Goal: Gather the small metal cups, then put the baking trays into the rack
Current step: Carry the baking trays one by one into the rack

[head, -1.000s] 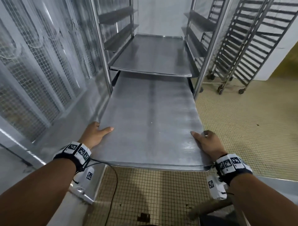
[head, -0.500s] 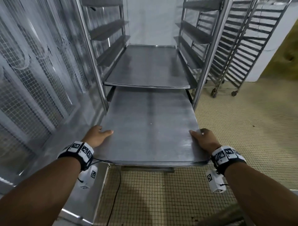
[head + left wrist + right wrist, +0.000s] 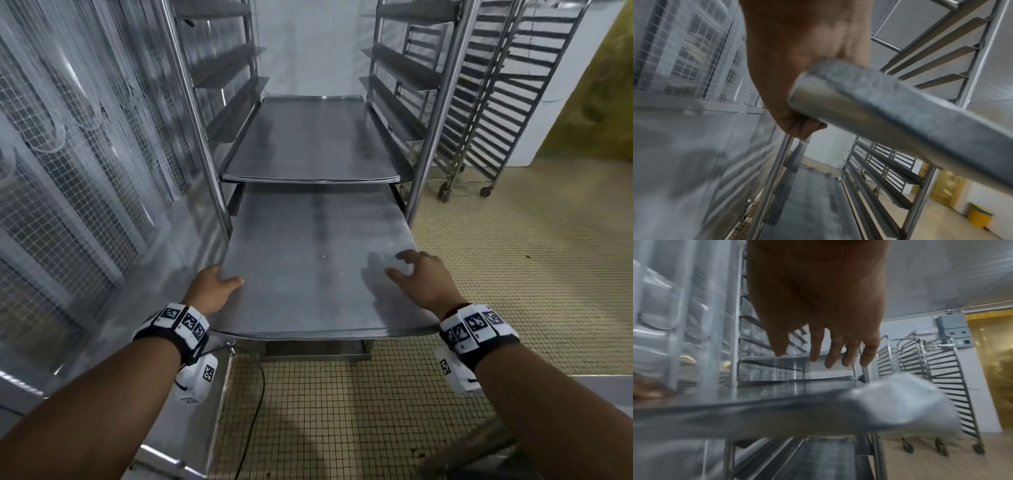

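A large flat metal baking tray (image 3: 308,260) lies level, its far end between the rails of the steel rack (image 3: 428,144) and its near end sticking out toward me. My left hand (image 3: 214,286) grips the tray's near left corner (image 3: 849,91), thumb on top and fingers underneath. My right hand (image 3: 419,277) is off the tray's right edge and hovers just above its top with fingers spread and straight (image 3: 818,344). Another tray (image 3: 308,140) sits fully in the rack one level higher. No metal cups are in view.
A steel wall with wire-mesh panels (image 3: 68,171) runs close along the left. Two wheeled racks (image 3: 507,102) without trays stand at the back right. The floor is small yellow tiles (image 3: 513,257), with a black cable (image 3: 255,404) below the tray.
The tray has slid farther into the rack. My right hand has let go of the tray's right edge and lifted over its top; the left hand keeps its grip.
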`<state>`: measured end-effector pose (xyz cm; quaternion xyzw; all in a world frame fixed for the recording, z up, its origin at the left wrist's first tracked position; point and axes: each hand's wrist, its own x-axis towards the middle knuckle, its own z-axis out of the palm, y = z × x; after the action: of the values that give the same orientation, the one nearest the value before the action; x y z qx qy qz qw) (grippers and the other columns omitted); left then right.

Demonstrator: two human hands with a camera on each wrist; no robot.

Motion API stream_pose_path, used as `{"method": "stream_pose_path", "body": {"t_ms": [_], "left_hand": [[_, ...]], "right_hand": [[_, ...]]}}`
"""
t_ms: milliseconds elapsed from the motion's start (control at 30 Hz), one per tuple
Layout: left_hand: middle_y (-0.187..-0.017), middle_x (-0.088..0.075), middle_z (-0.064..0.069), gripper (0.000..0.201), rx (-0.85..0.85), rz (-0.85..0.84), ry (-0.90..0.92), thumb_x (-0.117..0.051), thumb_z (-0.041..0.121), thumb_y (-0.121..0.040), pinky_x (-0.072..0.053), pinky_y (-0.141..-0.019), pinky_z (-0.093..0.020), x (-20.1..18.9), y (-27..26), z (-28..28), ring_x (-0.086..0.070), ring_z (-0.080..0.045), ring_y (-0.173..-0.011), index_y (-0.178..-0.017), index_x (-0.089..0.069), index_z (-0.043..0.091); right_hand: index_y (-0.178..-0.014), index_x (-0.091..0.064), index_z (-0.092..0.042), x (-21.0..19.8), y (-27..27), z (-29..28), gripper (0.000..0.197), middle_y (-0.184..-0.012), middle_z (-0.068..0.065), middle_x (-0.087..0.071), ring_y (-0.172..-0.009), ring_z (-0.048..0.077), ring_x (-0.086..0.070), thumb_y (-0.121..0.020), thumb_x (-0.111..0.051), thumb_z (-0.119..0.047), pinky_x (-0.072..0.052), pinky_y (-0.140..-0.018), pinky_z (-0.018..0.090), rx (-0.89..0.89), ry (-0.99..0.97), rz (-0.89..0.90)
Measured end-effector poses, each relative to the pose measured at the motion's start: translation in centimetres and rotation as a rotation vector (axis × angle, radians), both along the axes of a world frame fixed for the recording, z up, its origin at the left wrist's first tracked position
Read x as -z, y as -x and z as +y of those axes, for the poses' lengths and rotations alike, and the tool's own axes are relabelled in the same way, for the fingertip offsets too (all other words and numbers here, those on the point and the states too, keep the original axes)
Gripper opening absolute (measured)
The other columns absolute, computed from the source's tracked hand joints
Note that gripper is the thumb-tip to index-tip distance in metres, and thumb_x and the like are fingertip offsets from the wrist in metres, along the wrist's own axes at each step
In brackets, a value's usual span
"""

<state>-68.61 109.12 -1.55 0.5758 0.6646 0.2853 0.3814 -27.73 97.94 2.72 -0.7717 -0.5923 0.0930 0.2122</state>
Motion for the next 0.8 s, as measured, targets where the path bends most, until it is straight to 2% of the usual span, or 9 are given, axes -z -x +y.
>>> {"method": "stream_pose_path", "body": {"t_ms": [33,133,200,333,433,500,600,700,800], "left_hand": [[-0.124,-0.062,0.001,0.046,0.022,0.021,-0.011,-0.078,0.034,-0.084,-0.049,-0.103,-0.042,-0.2,0.1,-0.3,-0.063,-0.023,-0.113,-0.125,-0.058,0.023],[-0.136,-0.062,0.003,0.087,0.074,0.015,-0.007,-0.079,0.067,-0.064,-0.048,-0.106,-0.046,0.7,0.9,-0.1,-0.062,-0.021,-0.119,-0.135,-0.057,0.021],[-0.153,-0.046,0.000,0.094,0.096,0.036,0.003,-0.078,0.059,-0.075,-0.039,-0.114,-0.046,0.1,0.8,-1.4,-0.049,-0.023,-0.136,-0.151,-0.040,0.019],[-0.159,-0.036,-0.009,0.082,0.155,0.080,-0.024,-0.072,0.043,-0.089,-0.033,-0.117,-0.043,-1.0,0.6,-4.3,-0.037,-0.027,-0.145,-0.154,-0.033,0.011],[-0.146,-0.046,-0.017,0.089,0.214,0.268,-0.098,-0.059,0.078,-0.078,-0.040,-0.110,-0.049,-1.2,1.1,-5.9,-0.042,-0.034,-0.137,-0.139,-0.050,0.014],[-0.152,-0.038,-0.010,0.087,0.272,0.442,-0.198,-0.050,0.082,-0.078,-0.034,-0.112,-0.054,-1.6,0.6,-7.0,-0.032,-0.032,-0.142,-0.141,-0.050,0.022],[-0.157,-0.034,0.001,0.097,0.474,0.468,-0.315,-0.048,0.088,-0.070,-0.026,-0.118,-0.051,-2.8,-1.5,-8.7,-0.027,-0.021,-0.146,-0.147,-0.047,0.028],[-0.155,-0.037,0.004,0.085,0.663,0.501,-0.314,-0.064,0.076,-0.075,-0.022,-0.120,-0.050,-2.3,-3.0,-10.4,-0.029,-0.018,-0.145,-0.145,-0.049,0.030],[-0.145,-0.044,0.008,0.067,0.732,0.523,-0.364,-0.069,0.061,-0.082,-0.031,-0.115,-0.042,-1.2,-3.5,-11.1,-0.036,-0.015,-0.136,-0.139,-0.054,0.029]], "right_hand": [[-0.130,-0.060,-0.029,-0.5,1.1,-0.5,0.061,-0.130,0.004,-0.062,-0.117,0.028,-0.056,-0.083,-0.056,-0.068,-0.049,-0.097,0.045,-0.058,0.000,-0.004],[-0.124,-0.064,-0.023,-1.2,4.7,-2.5,0.085,-0.123,-0.001,-0.067,-0.109,0.018,-0.062,-0.071,-0.048,-0.088,-0.052,-0.093,0.036,-0.293,0.103,0.035],[-0.128,-0.061,-0.026,0.0,6.5,-3.9,0.097,-0.133,-0.003,-0.061,-0.120,0.016,-0.055,-0.064,-0.043,-0.097,-0.046,-0.103,0.042,-0.411,0.168,-0.020],[-0.142,-0.048,-0.038,3.0,8.1,-5.3,0.087,-0.154,-0.008,-0.037,-0.143,0.014,-0.029,-0.068,-0.053,-0.084,-0.021,-0.119,0.046,-0.417,0.121,-0.108],[-0.143,-0.047,-0.041,3.4,8.8,-5.7,0.077,-0.156,-0.010,-0.036,-0.146,0.012,-0.026,-0.075,-0.047,-0.076,-0.018,-0.121,0.045,-0.423,0.086,-0.120],[-0.143,-0.047,-0.042,3.9,9.1,-6.0,0.065,-0.157,-0.012,-0.036,-0.147,0.011,-0.024,-0.083,-0.051,-0.068,-0.017,-0.122,0.045,-0.420,0.069,-0.117],[-0.138,-0.052,-0.043,4.7,9.5,-6.2,0.050,-0.158,-0.012,-0.036,-0.149,0.011,-0.022,-0.091,-0.055,-0.058,-0.016,-0.123,0.049,-0.401,0.054,-0.106],[-0.134,-0.057,-0.043,5.1,10.8,-6.7,0.038,-0.158,-0.013,-0.035,-0.150,0.011,-0.019,-0.096,-0.056,-0.048,-0.011,-0.124,0.046,-0.381,0.080,-0.088],[-0.134,-0.058,-0.041,5.0,12.3,-6.9,0.036,-0.158,-0.013,-0.036,-0.150,0.011,-0.020,-0.099,-0.054,-0.044,-0.011,-0.124,0.043,-0.363,0.083,-0.096]]}}
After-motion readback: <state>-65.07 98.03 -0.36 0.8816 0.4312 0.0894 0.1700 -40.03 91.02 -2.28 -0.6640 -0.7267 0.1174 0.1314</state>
